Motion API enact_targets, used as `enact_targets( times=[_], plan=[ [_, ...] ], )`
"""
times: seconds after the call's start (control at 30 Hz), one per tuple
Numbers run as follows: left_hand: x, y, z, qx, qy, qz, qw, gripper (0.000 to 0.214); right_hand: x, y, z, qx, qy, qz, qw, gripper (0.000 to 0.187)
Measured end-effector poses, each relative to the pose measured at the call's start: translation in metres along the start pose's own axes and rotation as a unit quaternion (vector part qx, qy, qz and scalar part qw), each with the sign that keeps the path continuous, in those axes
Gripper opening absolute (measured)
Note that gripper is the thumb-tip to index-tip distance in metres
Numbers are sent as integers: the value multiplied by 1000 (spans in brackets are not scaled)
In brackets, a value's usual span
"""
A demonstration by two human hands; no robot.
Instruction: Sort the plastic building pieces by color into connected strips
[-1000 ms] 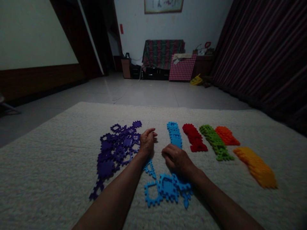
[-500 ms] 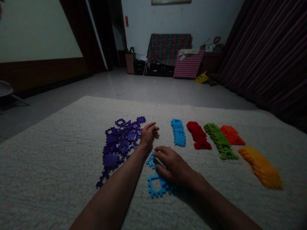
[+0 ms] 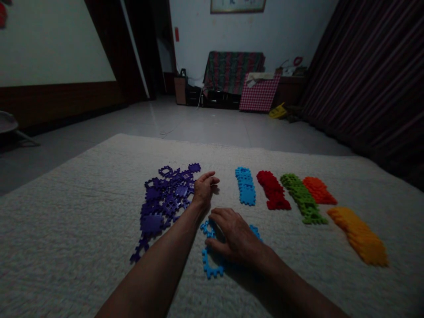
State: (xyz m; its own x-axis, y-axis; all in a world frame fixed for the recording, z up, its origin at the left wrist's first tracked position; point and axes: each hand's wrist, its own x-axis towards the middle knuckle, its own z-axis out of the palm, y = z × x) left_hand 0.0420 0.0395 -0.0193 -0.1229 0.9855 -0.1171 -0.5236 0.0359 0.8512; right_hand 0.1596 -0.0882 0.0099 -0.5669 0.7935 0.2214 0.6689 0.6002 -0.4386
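My right hand lies low over loose light-blue interlocking plastic tiles, thumb and fingers spread apart. Its fingertips are close to a small blue tile with a round hole, and the thumb reaches over a blue square frame tile. More blue pieces stick out behind the hand, mostly hidden under it. Further forward, my left hand rests with fingers loosely stretched and nothing in them, beside a spread pile of purple tiles. The left forearm covers part of that pile's right side.
Overlapping rows of tiles lie to the right: light blue, red, green, orange and yellow-orange. All are on a pale textured mat. Beyond it are tiled floor and a cloth-draped cabinet.
My right hand has shifted slightly left and down over the blue tiles, covering more of the square frame. A blue edge now shows behind it. My left hand stays in place.
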Motion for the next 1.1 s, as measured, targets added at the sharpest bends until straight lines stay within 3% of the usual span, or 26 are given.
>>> enact_targets(
  times=[0.2, 0.5, 0.6, 0.83, 1.1],
  plan=[
    [-1, 2, 1, 1, -3, 1, 1000, 39, 1, -6, -1, 9, -16, 23, 1000, 33],
    [-3, 3, 2, 5, -2, 2, 1000, 38, 2, -4, 4, 26, 33, 14, 999, 24],
    [-3, 3, 3, 7, 2, 0, 1000, 40, 5, 5, -3, 50, 42, 33, 997, 19],
    [-2, 4, 3, 11, 2, -8, 1000, 43, 8, 42, -15, 52, 103, 133, 984, 30],
    [-2, 2, 3, 15, -7, -4, 1000, 44, 7, 56, -17, 40, 122, 167, 978, 37]
  ],
)
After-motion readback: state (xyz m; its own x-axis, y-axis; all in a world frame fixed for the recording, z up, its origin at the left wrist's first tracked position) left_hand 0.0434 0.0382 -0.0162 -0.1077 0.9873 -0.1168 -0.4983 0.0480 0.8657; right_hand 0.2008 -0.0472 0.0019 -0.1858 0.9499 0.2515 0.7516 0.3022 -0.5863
